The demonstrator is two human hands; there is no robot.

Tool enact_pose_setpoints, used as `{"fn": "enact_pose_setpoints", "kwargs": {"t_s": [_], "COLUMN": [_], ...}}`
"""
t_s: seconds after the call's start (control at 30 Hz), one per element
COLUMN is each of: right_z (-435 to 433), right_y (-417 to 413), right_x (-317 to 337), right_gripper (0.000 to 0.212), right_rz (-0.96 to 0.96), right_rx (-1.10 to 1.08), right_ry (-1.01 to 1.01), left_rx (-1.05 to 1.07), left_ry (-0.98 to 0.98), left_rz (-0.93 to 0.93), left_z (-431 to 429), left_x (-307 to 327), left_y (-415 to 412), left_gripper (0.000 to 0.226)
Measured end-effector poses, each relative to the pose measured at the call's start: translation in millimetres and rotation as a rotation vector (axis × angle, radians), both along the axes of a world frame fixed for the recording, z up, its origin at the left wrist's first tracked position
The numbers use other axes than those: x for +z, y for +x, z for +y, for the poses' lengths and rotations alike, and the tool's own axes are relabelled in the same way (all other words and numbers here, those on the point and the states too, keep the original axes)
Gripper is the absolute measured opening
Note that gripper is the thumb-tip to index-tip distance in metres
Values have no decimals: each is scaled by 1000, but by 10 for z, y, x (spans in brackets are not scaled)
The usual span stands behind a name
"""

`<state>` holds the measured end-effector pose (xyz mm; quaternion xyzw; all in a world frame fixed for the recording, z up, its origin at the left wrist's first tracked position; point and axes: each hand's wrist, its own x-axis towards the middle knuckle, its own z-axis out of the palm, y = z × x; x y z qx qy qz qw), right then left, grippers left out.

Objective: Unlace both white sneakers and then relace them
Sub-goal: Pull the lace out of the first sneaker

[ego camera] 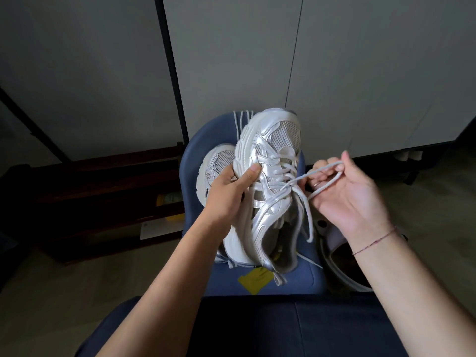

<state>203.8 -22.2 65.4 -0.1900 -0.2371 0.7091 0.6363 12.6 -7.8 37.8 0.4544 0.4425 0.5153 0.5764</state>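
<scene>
Held shoe: white-and-silver mesh sneaker [273,150], raised above the blue padded chair seat [304,274], toe pointing away from the person, rolled onto its side.
Left hand [229,191]: grips that sneaker by the sole edge, thumb pressed on the upper.
Right hand [345,191]: fingers curled, pinching a loop of round white lace [322,168] drawn sideways from the upper eyelets; lower rows are crossed and laced.
Second shoe: matching white sneaker [219,161] lying on the seat, partly behind the left hand.
Step, judged: top rows being worked; pulling out or threading, cannot tell.
Risk: a hard pull could cinch the crossed rows and jam the loop.
Risk: the free lace end hanging near the heel may snag.
Risk: single-hand hold on the sole; a sharp tug could twist the shoe loose.
</scene>
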Motion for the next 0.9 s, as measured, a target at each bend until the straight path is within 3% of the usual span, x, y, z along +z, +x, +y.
{"fn": "enact_pose_setpoints", "kwargs": {"t_s": [0.13,0.2,0.3,0.37,0.43,0.57,0.77,0.9], "right_z": [25,75,118,88,31,-24,-53,-52], "right_y": [57,107,123,96,20,-96,-147,-212], "right_x": [-9,-13,-62,-104,-132,-115,-80,-104], "right_gripper": [33,31,33,28,21,7,10,18], "right_rz": [-19,-117,-474,-878,-1062,-1073,-1154,-1332], "right_rx": [-71,-142,-386,-502,-447,-324,-384,-461], "right_ry": [-95,-169,-172,-13,180,365,427,450], "left_rx": [4,-1,-18,-45,-60,-118,-129,-76], "left_ry": [-18,-22,-19,-4,7,58,104,120], "left_rz": [-4,-31,-63,-91,-115,-126,-94,-57], "left_z": [-11,-24,-33,-31,-25,-39,-61,-70], "left_x": [0,19,47,62,69,71,78,67], "left_y": [-2,-9,-30,-42,-43,-35,-44,-23], "left_gripper": [39,34,35,37,42,48,55,43]}}
